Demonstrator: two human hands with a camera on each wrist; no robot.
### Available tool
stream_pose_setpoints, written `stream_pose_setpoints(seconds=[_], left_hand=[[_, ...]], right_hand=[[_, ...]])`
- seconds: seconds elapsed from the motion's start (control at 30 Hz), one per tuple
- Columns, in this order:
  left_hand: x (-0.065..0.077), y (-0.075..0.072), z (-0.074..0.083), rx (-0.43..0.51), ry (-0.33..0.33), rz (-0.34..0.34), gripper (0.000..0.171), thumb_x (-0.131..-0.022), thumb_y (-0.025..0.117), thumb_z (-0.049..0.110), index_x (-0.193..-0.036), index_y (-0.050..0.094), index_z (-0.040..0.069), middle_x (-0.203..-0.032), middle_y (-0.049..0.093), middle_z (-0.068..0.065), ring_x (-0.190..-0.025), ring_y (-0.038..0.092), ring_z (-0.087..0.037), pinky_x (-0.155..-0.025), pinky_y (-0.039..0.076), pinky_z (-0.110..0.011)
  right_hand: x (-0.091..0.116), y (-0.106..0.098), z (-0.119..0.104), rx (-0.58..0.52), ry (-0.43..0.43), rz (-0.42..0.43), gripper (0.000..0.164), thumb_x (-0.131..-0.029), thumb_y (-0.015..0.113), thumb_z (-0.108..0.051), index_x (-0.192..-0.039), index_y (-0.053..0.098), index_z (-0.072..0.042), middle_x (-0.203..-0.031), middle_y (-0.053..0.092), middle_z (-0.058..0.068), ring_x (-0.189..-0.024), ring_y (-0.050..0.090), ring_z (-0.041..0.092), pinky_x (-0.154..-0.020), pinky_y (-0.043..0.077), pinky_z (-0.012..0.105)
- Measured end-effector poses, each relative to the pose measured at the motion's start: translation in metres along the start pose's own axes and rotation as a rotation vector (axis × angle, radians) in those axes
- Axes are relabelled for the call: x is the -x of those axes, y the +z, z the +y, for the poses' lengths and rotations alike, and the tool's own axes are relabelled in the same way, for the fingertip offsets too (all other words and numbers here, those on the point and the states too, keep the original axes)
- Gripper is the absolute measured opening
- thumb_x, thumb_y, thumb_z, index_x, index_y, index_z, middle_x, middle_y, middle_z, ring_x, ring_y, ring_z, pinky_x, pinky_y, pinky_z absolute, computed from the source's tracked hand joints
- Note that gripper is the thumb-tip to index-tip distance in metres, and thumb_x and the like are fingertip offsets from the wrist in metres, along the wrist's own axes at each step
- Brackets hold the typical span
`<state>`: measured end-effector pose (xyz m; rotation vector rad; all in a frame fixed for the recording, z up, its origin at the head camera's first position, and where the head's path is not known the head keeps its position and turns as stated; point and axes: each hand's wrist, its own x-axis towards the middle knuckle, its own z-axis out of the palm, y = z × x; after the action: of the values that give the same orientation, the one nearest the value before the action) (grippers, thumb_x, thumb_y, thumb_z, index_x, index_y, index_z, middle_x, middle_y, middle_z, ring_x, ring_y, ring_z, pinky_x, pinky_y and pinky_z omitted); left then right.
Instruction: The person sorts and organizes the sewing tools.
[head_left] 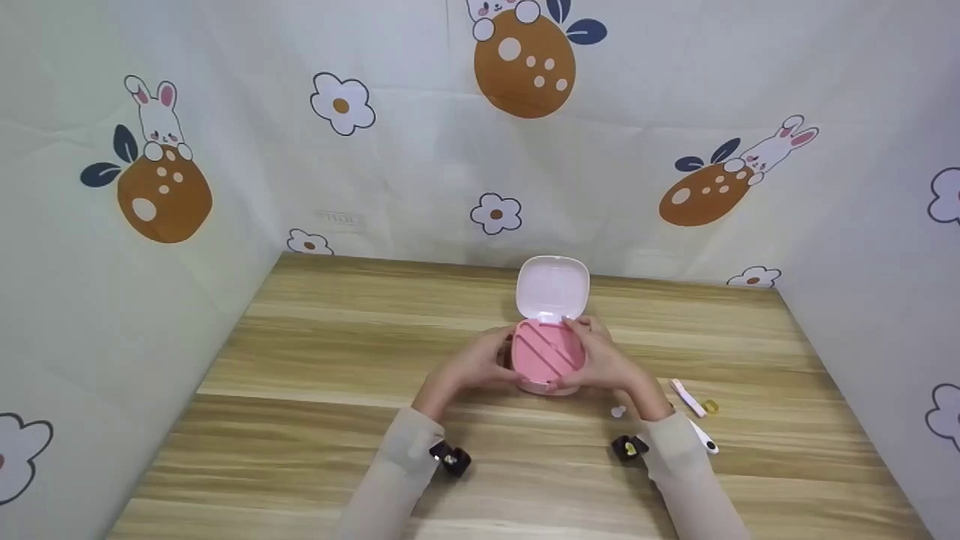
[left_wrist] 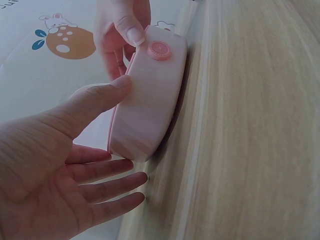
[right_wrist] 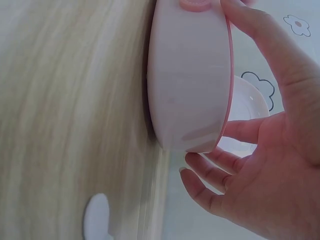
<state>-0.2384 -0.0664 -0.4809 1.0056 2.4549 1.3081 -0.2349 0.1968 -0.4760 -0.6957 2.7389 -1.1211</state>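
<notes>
A pale pink box (left_wrist: 150,95) stands on the table with its white lid (head_left: 553,287) raised at the back. Inside its top lies a pink tray (head_left: 536,356) with diagonal grooves. My left hand (head_left: 480,360) holds the box's left side, thumb at the front rim and fingers around the side. On the opposite side, my right hand (head_left: 604,360) grips it, its thumb at the front rim and a finger at the back corner near the hinge. A round pink button (left_wrist: 159,50) sits on the front wall between the thumbs. In the right wrist view, fingertips (right_wrist: 194,159) touch the box's far edge.
Right of the box lie a pink-and-white stick (head_left: 688,398), a yellow ring (head_left: 710,406), a white dark-tipped tool (head_left: 704,438) partly behind the sleeve, and a small whitish piece (head_left: 618,412). Printed fabric walls (head_left: 420,165) enclose the wooden table (head_left: 315,337).
</notes>
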Motion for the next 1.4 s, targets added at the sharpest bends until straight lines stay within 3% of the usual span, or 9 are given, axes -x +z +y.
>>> stream_pose_setpoints(seconds=[0.37,0.8,1.1,1.4], left_hand=[[0.0,-0.001,0.002,-0.02,-0.061,0.005,0.083,-0.086,0.086,0.011,-0.156,0.044,-0.002,-0.152,0.056,-0.022,-0.142,0.053,-0.036,-0.124,0.04,-0.047],[-0.002,0.001,0.002,-0.026,-0.091,0.008,0.084,-0.086,0.086,0.011,-0.157,0.044,-0.002,-0.152,0.057,-0.021,-0.142,0.053,-0.036,-0.124,0.039,-0.046],[0.0,0.001,0.005,-0.031,-0.126,0.005,0.086,-0.086,0.087,0.012,-0.159,0.042,0.0,-0.154,0.055,-0.02,-0.143,0.052,-0.035,-0.125,0.038,-0.046],[-0.002,0.002,0.004,-0.028,-0.119,0.003,0.085,-0.086,0.087,0.012,-0.158,0.044,0.002,-0.154,0.056,-0.018,-0.143,0.053,-0.033,-0.125,0.039,-0.045]], right_hand=[[0.007,-0.003,-0.001,-0.005,-0.018,-0.008,0.117,-0.063,0.097,-0.021,-0.158,0.035,0.011,-0.153,0.036,0.036,-0.139,0.039,0.05,-0.12,0.036,0.067],[0.019,-0.011,0.004,-0.022,-0.082,0.036,0.102,-0.07,0.094,-0.013,-0.154,0.042,0.011,-0.149,0.045,0.036,-0.138,0.046,0.055,-0.118,0.035,0.071],[0.029,-0.016,0.012,-0.098,-0.108,0.062,0.09,-0.079,0.091,-0.014,-0.155,0.047,0.004,-0.151,0.046,0.034,-0.128,0.056,0.056,-0.107,0.049,0.069],[0.041,-0.022,0.015,-0.106,-0.128,0.118,0.075,-0.086,0.087,-0.013,-0.151,0.052,0.002,-0.147,0.055,0.031,-0.122,0.059,0.055,-0.101,0.054,0.067]])
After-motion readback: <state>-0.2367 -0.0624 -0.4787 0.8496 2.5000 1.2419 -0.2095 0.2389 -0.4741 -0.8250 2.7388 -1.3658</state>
